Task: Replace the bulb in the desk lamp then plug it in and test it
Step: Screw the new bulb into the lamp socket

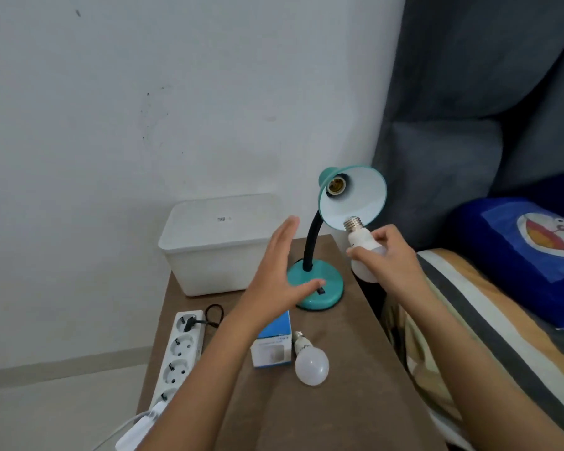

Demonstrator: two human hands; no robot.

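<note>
While the socket waits bare, head view, one line per item:

Right hand [392,255]: fingers pinched round the neck of a white bulb [362,249], thumb and fingertips on its collar, globe tucked into the palm.

Bulb axis: tilted, screw cap leading up and slightly left, tip level with the lower rim of the teal lamp shade [355,196].

Socket [335,185]: empty, brass showing, deep in the shade, up and to the left of the cap; mouth turned down and toward the camera.

Gap: cap near the shade rim, not yet inside, apart from the socket.

Left hand [282,271]: flat and spread, holding nothing, hovering in front of the black gooseneck [311,242] and over the teal base [319,291]; likely nearer for steadying the lamp.

Second bulb [310,364]: lying on the brown table [306,418] beside a blue-and-white box [272,345].

Power strip [178,353]: on the table's left edge, one black plug seated in its far outlet; whose plug, impossible to tell.
</note>
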